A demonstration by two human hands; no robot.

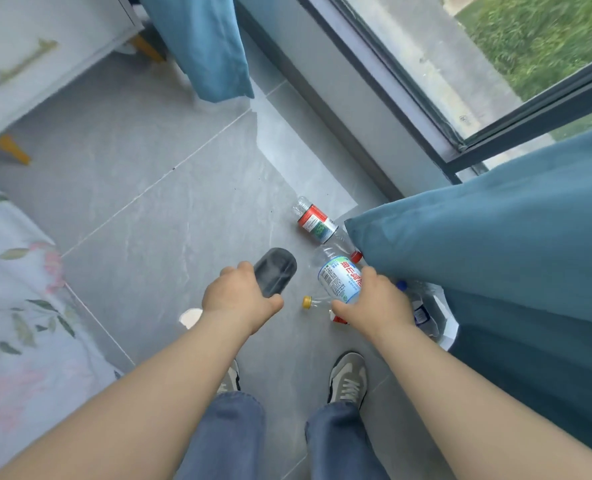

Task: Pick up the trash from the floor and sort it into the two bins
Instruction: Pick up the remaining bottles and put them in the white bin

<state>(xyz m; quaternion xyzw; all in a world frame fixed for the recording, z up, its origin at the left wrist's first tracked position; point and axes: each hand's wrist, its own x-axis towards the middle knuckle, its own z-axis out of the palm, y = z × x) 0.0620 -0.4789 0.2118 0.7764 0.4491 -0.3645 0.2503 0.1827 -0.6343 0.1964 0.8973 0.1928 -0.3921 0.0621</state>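
Grey tiled floor (156, 216) runs between a window wall and a bed (20, 306); a teal curtain (495, 237) hangs over most of a white-lined bin (443, 327) at the right. Right hand (374, 303): fingers curled round a clear blue-label bottle (337, 277), held above the floor just beside the bin. Left hand (239, 296): fingers wrapped round one end of a dark flat item (275, 271), type not identifiable. A red-label bottle (317, 223) lies on the floor near the curtain hem; a yellow-cap bottle (307, 302) lies partly under the right hand; a white scrap (190, 317) lies by the left wrist. Step in hand, as judged: deposit the held bottle. Carry it sideways past the curtain hem, bring it over the bin mouth, then release; do not drop early, since the curtain hides much of the rim. Keep the dark item apart for the other bin if its material differs. Count: bottles outside the bin, three (one held, two on the floor); in the bin, at least one, blue cap (402, 285) showing; dark item, one; scrap, one; bins in view, one, the second not in view
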